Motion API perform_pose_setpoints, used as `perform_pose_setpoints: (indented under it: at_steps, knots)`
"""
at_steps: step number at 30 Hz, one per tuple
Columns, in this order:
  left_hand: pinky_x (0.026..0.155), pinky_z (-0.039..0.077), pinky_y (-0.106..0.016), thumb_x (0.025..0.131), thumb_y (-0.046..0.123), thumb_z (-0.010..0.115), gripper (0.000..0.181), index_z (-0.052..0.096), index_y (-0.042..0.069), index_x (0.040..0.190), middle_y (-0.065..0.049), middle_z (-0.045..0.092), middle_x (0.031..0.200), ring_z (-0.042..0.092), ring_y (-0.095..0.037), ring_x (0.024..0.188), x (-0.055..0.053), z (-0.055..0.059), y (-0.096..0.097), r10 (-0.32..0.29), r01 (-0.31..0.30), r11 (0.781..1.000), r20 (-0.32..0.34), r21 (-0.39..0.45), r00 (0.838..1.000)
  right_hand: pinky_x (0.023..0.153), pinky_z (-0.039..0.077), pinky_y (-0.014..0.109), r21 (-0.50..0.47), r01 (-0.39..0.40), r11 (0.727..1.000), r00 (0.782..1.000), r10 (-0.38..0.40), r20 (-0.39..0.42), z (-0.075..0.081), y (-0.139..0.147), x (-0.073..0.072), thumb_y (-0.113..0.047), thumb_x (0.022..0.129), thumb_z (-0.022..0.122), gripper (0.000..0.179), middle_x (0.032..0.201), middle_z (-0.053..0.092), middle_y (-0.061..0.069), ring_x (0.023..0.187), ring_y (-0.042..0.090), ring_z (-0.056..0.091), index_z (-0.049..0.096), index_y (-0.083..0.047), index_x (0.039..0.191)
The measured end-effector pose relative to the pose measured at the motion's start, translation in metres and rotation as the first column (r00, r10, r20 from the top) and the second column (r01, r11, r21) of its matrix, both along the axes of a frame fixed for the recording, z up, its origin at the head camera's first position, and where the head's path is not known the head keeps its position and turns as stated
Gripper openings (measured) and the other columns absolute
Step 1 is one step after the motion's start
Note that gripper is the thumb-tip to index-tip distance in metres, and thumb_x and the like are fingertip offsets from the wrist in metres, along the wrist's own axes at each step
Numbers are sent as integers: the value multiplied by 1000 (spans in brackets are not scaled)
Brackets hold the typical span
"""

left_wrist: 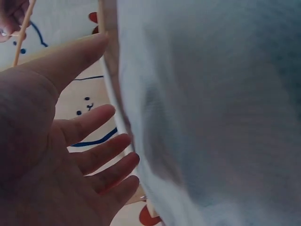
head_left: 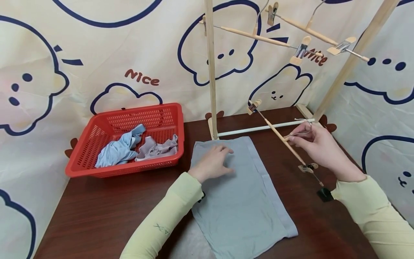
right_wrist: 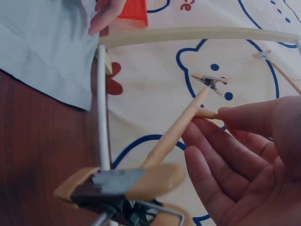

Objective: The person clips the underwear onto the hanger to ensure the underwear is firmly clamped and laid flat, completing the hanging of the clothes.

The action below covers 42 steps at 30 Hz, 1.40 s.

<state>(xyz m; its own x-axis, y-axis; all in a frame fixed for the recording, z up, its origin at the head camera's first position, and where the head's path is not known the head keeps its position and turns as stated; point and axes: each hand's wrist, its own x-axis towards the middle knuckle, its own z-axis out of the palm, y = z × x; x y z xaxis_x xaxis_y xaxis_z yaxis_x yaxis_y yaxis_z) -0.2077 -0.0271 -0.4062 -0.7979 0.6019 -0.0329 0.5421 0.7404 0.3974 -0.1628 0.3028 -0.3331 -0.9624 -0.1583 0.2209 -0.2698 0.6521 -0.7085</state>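
Grey-blue cloth [head_left: 245, 208] is lying flat on the dark wood-grained table [head_left: 123, 201], its right side showing a smooth, paler band. Leftmost, a perforated red plastic basket [head_left: 129, 167] is holding crumpled light-blue fabric [head_left: 118, 149] and mauve fabric [head_left: 155, 149]. The left hand [head_left: 210, 163] is extending loose fingers over the cloth, grasping nothing. The right hand [head_left: 318, 147] is pinching the short central stem of a slim, rod-shaped wooden hanger [head_left: 276, 132] fitted with wood-and-metal clips [head_left: 254, 107]. A pale yellow sleeve [head_left: 163, 217] is covering part of the cloth's left edge, and the cloth's near end is running off the head view. Contact under the left hand is not showing clearly. Two upper hangers [head_left: 255, 36] are losing their hooks to the top edge.
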Motion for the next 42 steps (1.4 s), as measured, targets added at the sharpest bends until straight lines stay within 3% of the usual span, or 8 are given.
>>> perform_pose_setpoints:
  at_steps: [10,16,26,31,42]
  knots:
    - [113,34,-39,75,50,88,88,53,10,145,-14,43,150,34,-29,138,4,-11,-2,-42,42,992,-4,-120,999,73,57,25,-80,-38,996,997,43,67,-24,-11,8,-12,102,64,13,101,74,15,87,22,73,66,-1,106]
    - [112,35,-39,75,51,88,88,54,9,144,-13,42,151,33,-29,139,5,-13,-2,-41,40,991,-1,-129,999,74,59,34,-155,-47,987,988,69,138,-46,-16,14,-8,101,65,12,101,74,16,87,21,73,64,3,106]
    - [112,36,-39,75,50,88,87,54,10,145,-14,40,152,32,-29,140,5,-12,-1,-29,31,991,16,-127,999,73,59,32,-305,-41,952,970,112,217,-80,-20,22,-4,101,62,13,103,72,23,86,18,74,60,8,105]
    - [111,37,-40,76,49,89,87,54,9,145,-14,40,153,31,-29,141,5,-12,-1,-23,25,993,24,-113,999,72,60,33,-362,-40,931,964,132,232,-87,-20,24,-1,102,60,12,105,70,26,85,17,74,58,10,106]
    - [110,39,-40,76,50,89,88,54,10,145,-13,40,153,31,-29,141,5,-12,0,-23,26,992,22,-125,999,73,59,34,-402,-15,916,947,142,288,-88,-17,32,-5,102,61,17,107,71,25,87,20,74,57,9,109]
